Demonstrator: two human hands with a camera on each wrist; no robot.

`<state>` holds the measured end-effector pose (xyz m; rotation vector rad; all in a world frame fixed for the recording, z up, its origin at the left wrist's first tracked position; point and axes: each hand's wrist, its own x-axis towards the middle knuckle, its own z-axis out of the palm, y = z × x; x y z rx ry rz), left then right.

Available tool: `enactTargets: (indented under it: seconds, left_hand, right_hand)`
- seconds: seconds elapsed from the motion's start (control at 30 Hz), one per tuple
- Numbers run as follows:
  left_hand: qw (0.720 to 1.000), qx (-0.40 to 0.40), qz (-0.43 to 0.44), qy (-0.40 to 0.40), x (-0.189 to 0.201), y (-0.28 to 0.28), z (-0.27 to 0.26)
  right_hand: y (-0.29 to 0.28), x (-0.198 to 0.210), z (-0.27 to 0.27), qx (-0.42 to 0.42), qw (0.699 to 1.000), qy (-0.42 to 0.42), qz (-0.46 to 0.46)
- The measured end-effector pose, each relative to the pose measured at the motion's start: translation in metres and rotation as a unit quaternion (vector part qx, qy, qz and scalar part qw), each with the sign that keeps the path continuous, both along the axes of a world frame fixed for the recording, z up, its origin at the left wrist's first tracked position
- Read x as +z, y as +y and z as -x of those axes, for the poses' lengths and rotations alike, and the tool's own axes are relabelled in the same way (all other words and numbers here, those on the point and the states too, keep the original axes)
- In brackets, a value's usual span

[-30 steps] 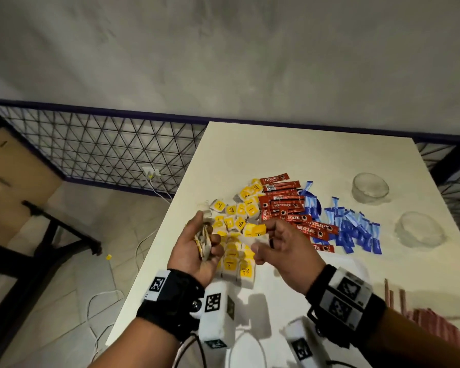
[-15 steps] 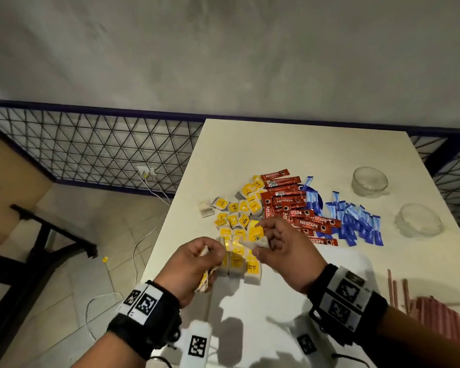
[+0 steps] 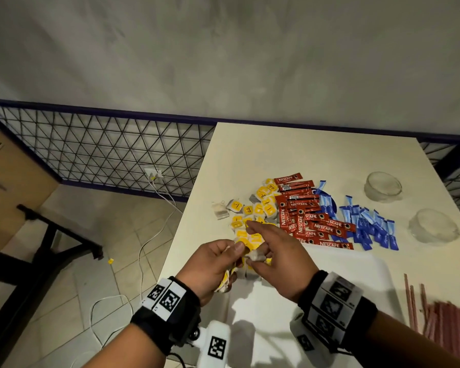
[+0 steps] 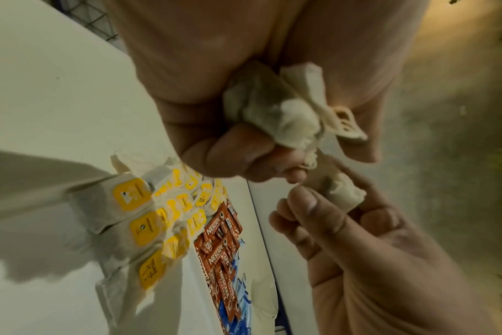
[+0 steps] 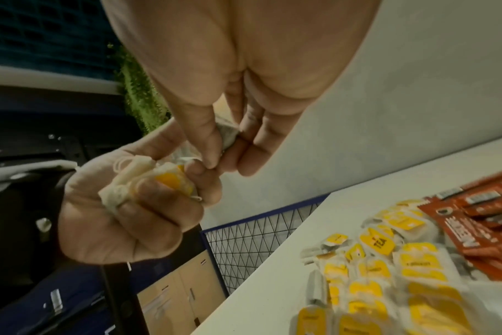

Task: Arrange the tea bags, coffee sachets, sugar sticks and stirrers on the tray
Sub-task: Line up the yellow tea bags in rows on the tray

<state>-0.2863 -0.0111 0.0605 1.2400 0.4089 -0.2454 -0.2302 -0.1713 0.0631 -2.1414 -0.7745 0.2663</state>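
Evidently I was in the middle of the tea-bag step, gathering bags rather than laying them out. My left hand (image 3: 213, 264) was curled tight round a bunch of tea bags (image 4: 275, 113), their strings and one yellow tag bulging between my fingers in the right wrist view, low and left of centre in the head view. My right hand (image 3: 274, 258) met it from the right, thumb and forefinger pinching a single tea bag (image 4: 341, 192) while the other fingers stayed loosely spread; the two hands were all but touching at the fingertips. Behind them, towards the middle of the head frame, the loose pile of tea bags (image 3: 252, 211) with yellow tags lay on the table (image 3: 290, 155), the red coffee sachets (image 3: 306, 216) just to its right and the blue sugar sticks (image 3: 367, 224) further right again. The stirrers (image 3: 441, 320) sat at the lower right edge. The white tray (image 3: 356, 282) spread below my hands in the lower middle, and I could see nothing set on it. As I judged it, the next move called for passing the pinched bag into the left-hand bunch without loosening that grip, since the strings looked ready to tangle or slip; then the bunch would need setting down on the tray in order.
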Motion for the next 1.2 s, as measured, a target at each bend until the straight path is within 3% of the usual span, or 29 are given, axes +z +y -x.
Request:
enactTargets:
  seconds: [0.13, 0.2, 0.3, 0.4, 0.53, 0.67, 0.77, 0.93, 1.03, 1.2]
  left_hand:
    - [0.996, 0.001, -0.085, -0.027, 0.007, 0.003, -0.002]
    - [0.987, -0.021, -0.149, -0.056, 0.013, 0.008, -0.003]
    - [0.947, -0.105, -0.273, -0.136, 0.028, 0.015, -0.006]
    - [0.908, -0.146, -0.356, -0.163, 0.034, 0.020, -0.010]
    - [0.903, -0.108, -0.400, -0.116, 0.021, 0.020, -0.019]
    - [0.917, -0.111, -0.371, -0.098, 0.007, 0.009, -0.023]
    - [0.926, -0.099, -0.356, -0.085, -0.009, 0.002, -0.024]
    - [0.911, -0.141, -0.384, -0.054, -0.037, -0.006, -0.023]
    - [0.901, -0.148, -0.407, 0.004, -0.058, -0.006, -0.024]
    - [0.841, -0.237, -0.479, 0.091, -0.081, -0.011, -0.027]
  right_hand:
    - [0.000, 0.002, -0.001, 0.030, 0.999, -0.023, 0.030]
    - [-0.001, 0.004, 0.003, 0.018, 0.999, 0.029, -0.017]
    - [-0.002, 0.011, 0.005, -0.044, 0.968, 0.192, -0.157]
    - [-0.001, 0.014, 0.002, -0.048, 0.970, 0.188, -0.147]
    - [-0.002, 0.006, -0.006, -0.080, 0.960, 0.203, -0.173]
    - [-0.010, -0.009, -0.009, -0.114, 0.945, 0.232, -0.202]
    - [-0.017, -0.022, -0.009, -0.130, 0.943, 0.255, -0.170]
    - [-0.025, -0.045, -0.010, -0.145, 0.936, 0.294, -0.131]
    - [-0.034, -0.069, -0.014, -0.171, 0.946, 0.274, -0.021]
    - [-0.046, -0.100, -0.015, -0.200, 0.935, 0.251, 0.152]
